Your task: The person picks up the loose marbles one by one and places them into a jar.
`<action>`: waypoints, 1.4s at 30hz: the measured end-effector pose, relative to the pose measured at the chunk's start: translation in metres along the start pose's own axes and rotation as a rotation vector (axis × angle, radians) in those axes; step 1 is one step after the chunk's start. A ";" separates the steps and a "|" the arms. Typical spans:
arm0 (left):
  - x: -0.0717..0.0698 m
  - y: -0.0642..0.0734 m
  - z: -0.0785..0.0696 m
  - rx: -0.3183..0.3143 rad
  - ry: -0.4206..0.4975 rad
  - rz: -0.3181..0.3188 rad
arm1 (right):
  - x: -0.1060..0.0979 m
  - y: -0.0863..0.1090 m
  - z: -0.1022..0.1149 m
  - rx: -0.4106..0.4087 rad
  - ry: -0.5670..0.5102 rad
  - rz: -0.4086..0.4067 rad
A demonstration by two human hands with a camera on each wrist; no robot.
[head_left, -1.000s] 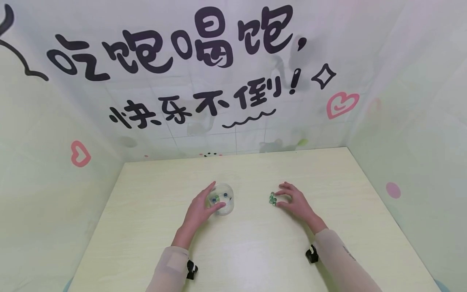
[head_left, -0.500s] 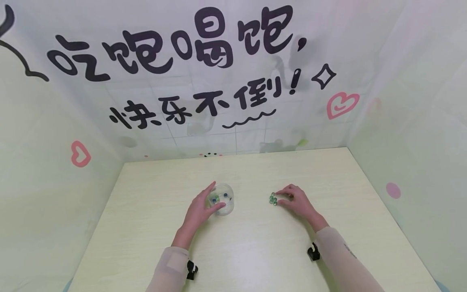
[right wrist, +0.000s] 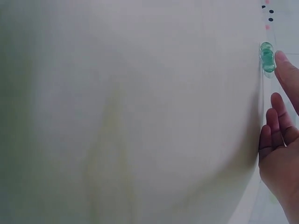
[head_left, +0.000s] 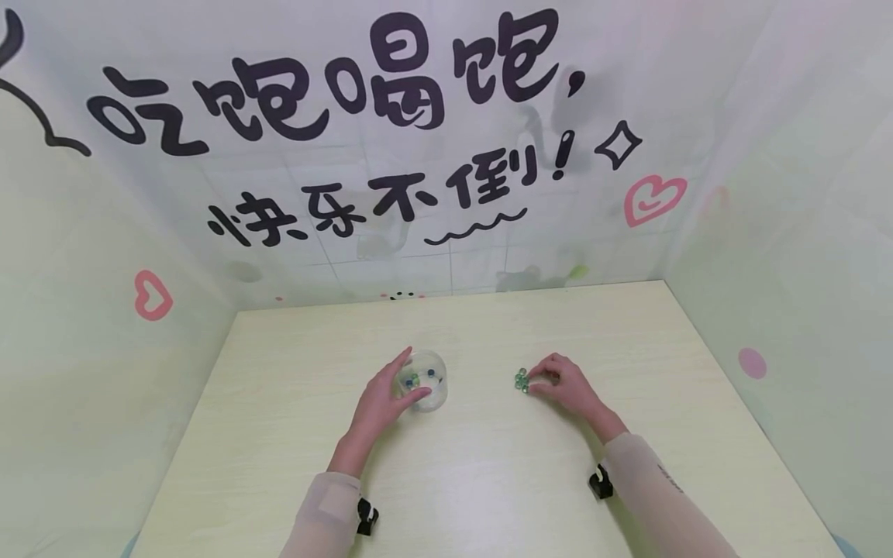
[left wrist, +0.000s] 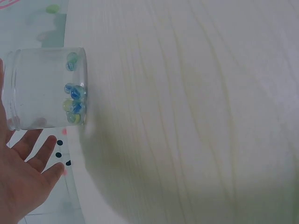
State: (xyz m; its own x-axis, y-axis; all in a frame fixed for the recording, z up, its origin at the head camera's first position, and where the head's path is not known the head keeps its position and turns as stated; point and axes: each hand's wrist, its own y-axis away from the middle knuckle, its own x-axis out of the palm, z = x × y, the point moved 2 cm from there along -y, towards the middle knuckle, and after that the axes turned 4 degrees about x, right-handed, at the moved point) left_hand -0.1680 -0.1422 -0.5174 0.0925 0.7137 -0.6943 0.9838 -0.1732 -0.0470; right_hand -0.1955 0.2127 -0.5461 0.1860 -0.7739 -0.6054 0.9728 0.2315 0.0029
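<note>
Beige at the sleeve (head_left: pixel 322 513), the left hand (head_left: pixel 377 400) curls its thumb and fingers round a clear jar (left wrist: pixel 39 86), which stands upright on the counter (head_left: pixel 481 473) with blue, green and yellowish marbles (left wrist: pixel 76 92) at its bottom. Well apart to the right lies a cluster of green marbles (head_left: pixel 522 381), and at its right edge the right hand (head_left: pixel 572 389) has thumb and forefinger tips slightly apart; whether they pinch one, I can't tell from here.

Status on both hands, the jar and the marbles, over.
Left hand holding upright clear jar, mixed marbles inside. Right hand at green marbles; pinch unconfirmed. Only tabletop seen between jar and green marbles.
</note>
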 end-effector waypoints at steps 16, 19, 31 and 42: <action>-0.002 0.001 -0.001 -0.004 -0.001 0.003 | 0.003 -0.002 -0.001 0.014 0.052 -0.067; -0.002 0.001 -0.001 -0.004 0.000 0.001 | 0.004 -0.004 -0.001 0.016 0.081 -0.076; -0.003 0.000 -0.003 0.009 0.005 -0.005 | 0.005 -0.008 0.003 0.065 0.119 -0.074; 0.000 0.005 -0.005 0.004 0.006 -0.014 | 0.005 -0.006 0.002 0.043 0.124 -0.094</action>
State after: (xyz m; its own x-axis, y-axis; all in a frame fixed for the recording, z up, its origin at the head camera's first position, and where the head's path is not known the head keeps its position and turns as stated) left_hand -0.1628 -0.1396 -0.5140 0.0800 0.7199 -0.6894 0.9843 -0.1662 -0.0594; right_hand -0.2001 0.2067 -0.5478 0.0781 -0.7117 -0.6981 0.9906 0.1340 -0.0259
